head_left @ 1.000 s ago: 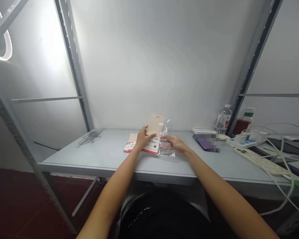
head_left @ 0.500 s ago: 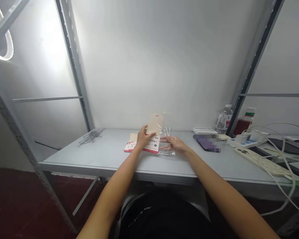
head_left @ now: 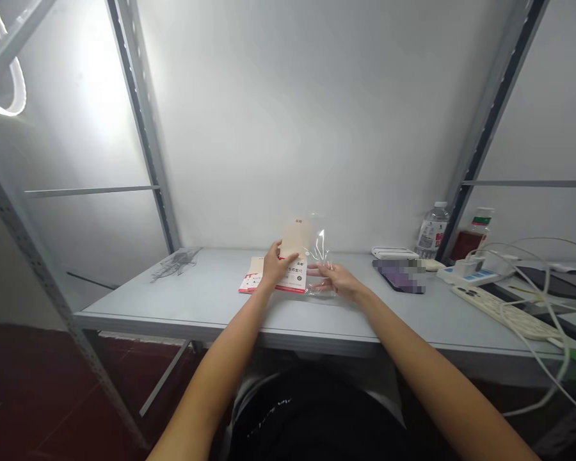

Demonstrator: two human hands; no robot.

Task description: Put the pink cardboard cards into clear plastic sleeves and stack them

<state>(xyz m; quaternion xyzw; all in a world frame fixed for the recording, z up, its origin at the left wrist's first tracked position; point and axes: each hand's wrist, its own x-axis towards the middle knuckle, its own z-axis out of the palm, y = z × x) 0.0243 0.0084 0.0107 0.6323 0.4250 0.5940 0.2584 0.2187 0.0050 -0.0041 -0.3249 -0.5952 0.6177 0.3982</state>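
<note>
The left hand (head_left: 274, 264) is clamping a printed card (head_left: 294, 238) between thumb and fingers, the thumb lying across its front. The card, beige at the top, is standing tilted above the middle of the table (head_left: 211, 301), nearer the back edge than the front. The right hand (head_left: 338, 279) is reaching to a clear plastic sleeve (head_left: 320, 240) at the card's right side; its fingers are spreading apart against the film, and whether they are pinching it I cannot tell. Red-edged printed sheets (head_left: 251, 282) are lying just beside the left wrist. Farther out, a dark tangle (head_left: 175, 262) is resting by the back left corner. Toward the right, a purple phone (head_left: 396, 276) is lying in front of a white case (head_left: 393, 253), a clear bottle (head_left: 432, 232) is standing at the back edge, and a cream keyboard (head_left: 506, 312) is sitting near the front edge.
</note>
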